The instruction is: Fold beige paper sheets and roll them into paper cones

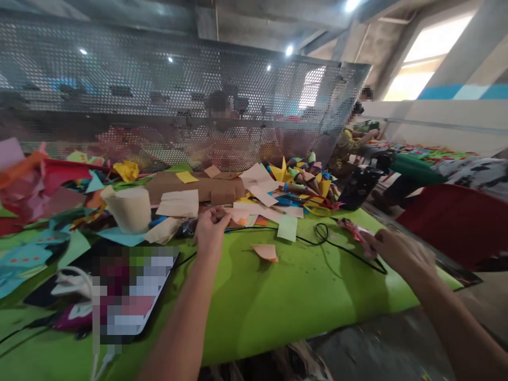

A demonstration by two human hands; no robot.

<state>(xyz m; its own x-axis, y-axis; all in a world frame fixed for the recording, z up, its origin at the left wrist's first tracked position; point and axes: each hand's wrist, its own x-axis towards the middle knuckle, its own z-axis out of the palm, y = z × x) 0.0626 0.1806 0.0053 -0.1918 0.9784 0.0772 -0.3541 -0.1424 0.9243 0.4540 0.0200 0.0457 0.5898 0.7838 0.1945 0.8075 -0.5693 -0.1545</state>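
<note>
My left hand (212,225) is over the middle of the green table (293,301), its fingers pinched at the edge of a small peach paper piece (239,216). On the right, my right hand (397,254) is closed on a pink item (367,242) near the table's right edge; its exact shape is blurred. A folded peach paper piece (265,252) lies between the hands, with a pale green square (287,227) just behind it. A black cable (341,246) loops beside the pink item.
A cream cup (130,210), a tablet (138,296) and a purple power strip (75,316) stand or lie at left. Coloured paper scraps line the back before a perforated metal screen (238,137). A red chair (456,225) and another person (349,143) are at right.
</note>
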